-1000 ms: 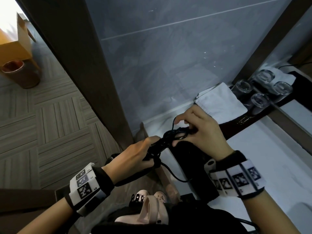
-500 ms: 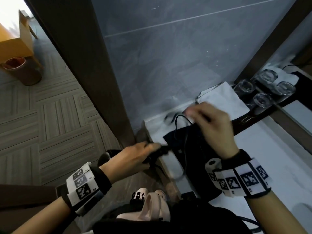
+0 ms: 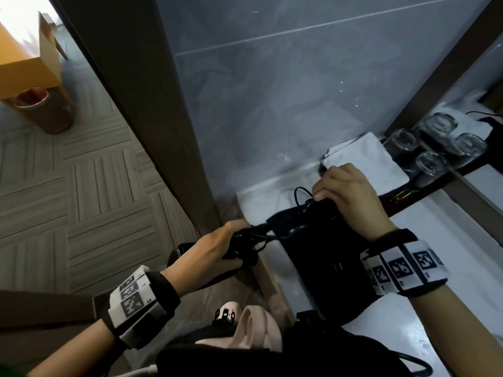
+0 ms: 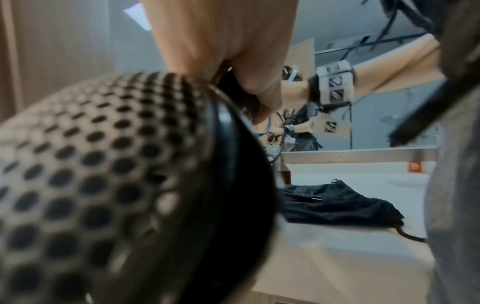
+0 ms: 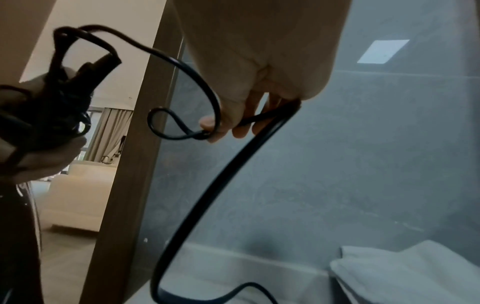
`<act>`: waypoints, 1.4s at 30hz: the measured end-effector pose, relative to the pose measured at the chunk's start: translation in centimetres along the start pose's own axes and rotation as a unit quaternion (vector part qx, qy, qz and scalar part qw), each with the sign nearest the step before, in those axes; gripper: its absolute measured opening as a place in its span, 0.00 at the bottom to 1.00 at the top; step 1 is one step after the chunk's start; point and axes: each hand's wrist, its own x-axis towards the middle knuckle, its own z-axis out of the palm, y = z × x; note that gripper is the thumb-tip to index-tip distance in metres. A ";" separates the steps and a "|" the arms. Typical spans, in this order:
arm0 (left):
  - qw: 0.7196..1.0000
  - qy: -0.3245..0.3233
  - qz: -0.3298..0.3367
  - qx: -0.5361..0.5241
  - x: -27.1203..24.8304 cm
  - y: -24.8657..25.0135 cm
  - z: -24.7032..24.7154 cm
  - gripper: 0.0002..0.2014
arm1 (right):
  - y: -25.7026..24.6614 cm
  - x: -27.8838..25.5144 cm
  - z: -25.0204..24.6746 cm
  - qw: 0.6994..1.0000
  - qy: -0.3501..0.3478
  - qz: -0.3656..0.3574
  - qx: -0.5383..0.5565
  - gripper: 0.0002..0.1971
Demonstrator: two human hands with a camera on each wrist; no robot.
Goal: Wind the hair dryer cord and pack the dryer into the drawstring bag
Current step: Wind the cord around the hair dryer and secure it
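Observation:
My left hand (image 3: 217, 246) grips the black hair dryer's handle (image 3: 242, 243), with several turns of black cord wound on it. The dryer's perforated rear grille (image 4: 98, 174) fills the left wrist view; its body hangs below my hand off the counter's edge. My right hand (image 3: 343, 191) pinches the black cord (image 5: 207, 86) above the counter, a small loop (image 5: 166, 123) sticking out past the fingertips. From there the cord hangs down toward the counter. The black drawstring bag (image 3: 326, 257) lies flat on the white counter beneath my right hand.
A folded white towel (image 3: 362, 156) and several upturned glasses (image 3: 432, 161) on a dark tray stand at the back of the counter (image 3: 435, 227). A grey tiled wall (image 3: 272, 91) and a brown door frame (image 3: 152, 104) stand close on the left. A bin (image 3: 43, 107) is on the floor.
My right hand has swung away from the handle and back over the bag, carrying the cord in a new loop. My left hand has kept its grip on the handle.

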 end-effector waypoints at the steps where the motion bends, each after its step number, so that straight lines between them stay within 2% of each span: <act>1: 1.000 0.003 -0.008 -0.001 0.0 -0.3 -0.1 0.32 | 0.1 -0.1 0.1 1.000 -0.006 -0.012 -0.002 0.06; 2: 1.000 0.005 -0.013 0.002 0.0 -0.6 -0.1 0.32 | 0.2 -0.1 0.2 1.000 -0.007 -0.007 0.008 0.06; 4: 1.000 0.003 -0.024 0.013 -0.2 -1.1 -0.1 0.33 | 0.5 -0.2 0.2 0.996 0.008 0.050 0.068 0.07; 7: 0.999 0.005 -0.040 0.021 -0.7 -1.9 -0.1 0.33 | 0.7 -0.4 0.3 0.977 0.048 0.149 0.143 0.08; 10: 0.998 0.009 -0.053 0.018 -1.1 -2.5 0.0 0.33 | 1.0 -0.6 0.2 0.954 0.070 0.210 0.201 0.14; 12: 0.997 0.023 -0.064 0.028 -1.0 -2.8 0.2 0.33 | 1.0 -0.6 -0.2 0.905 0.051 0.237 0.350 0.17; 14: 0.995 0.060 -0.079 0.033 -0.9 -3.3 0.2 0.32 | 1.0 -0.5 -0.7 0.826 0.027 0.250 0.505 0.20; 16: 0.990 0.102 -0.100 0.022 -0.8 -3.7 0.2 0.32 | 0.7 -0.4 -0.9 0.770 -0.008 0.258 0.583 0.20; 19: 0.981 0.152 -0.120 0.005 -0.4 -3.8 0.0 0.31 | 0.1 -0.7 -0.3 0.734 -0.068 0.253 0.626 0.20; 21: 0.976 0.179 -0.126 0.001 0.1 -3.8 0.0 0.32 | -0.3 -0.9 0.3 0.715 -0.091 0.243 0.650 0.15; 22: 0.974 0.189 -0.128 -0.003 0.4 -3.8 0.0 0.32 | -0.5 -0.9 0.6 0.706 -0.093 0.235 0.661 0.15; 24: 0.970 0.199 -0.139 -0.007 0.9 -3.8 0.1 0.32 | -0.6 -0.5 0.7 0.691 -0.067 0.241 0.678 0.20; 26: 0.968 0.202 -0.150 -0.006 1.2 -3.6 0.1 0.31 | -0.5 -0.1 0.2 0.700 -0.033 0.247 0.670 0.23; 27: 0.967 0.203 -0.154 -0.005 1.3 -3.5 0.1 0.31 | -0.5 -0.1 -0.2 0.718 -0.026 0.237 0.654 0.22; 31: 0.963 0.220 -0.157 -0.013 1.3 -3.2 0.0 0.30 | -0.7 -0.2 -1.7 0.808 -0.046 0.174 0.562 0.12; 33: 0.961 0.228 -0.155 -0.021 1.3 -3.3 -0.1 0.32 | -1.1 0.2 -2.3 0.871 -0.042 0.155 0.465 0.05; 34: 0.960 0.234 -0.153 -0.027 1.2 -3.4 0.0 0.32 | -1.4 0.4 -2.4 0.900 -0.032 0.155 0.407 0.03; 36: 0.958 0.243 -0.150 -0.038 1.2 -3.4 0.1 0.33 | -1.7 0.5 -2.1 0.943 0.009 0.163 0.290 0.08; 39: 0.956 0.252 -0.143 -0.043 1.3 -3.4 0.5 0.34 | -2.1 0.4 -0.9 0.971 0.096 0.161 0.149 0.08; 42: 0.958 0.249 -0.135 -0.042 1.2 -3.2 0.8 0.33 | -2.3 0.5 0.0 0.963 0.180 0.168 0.110 0.04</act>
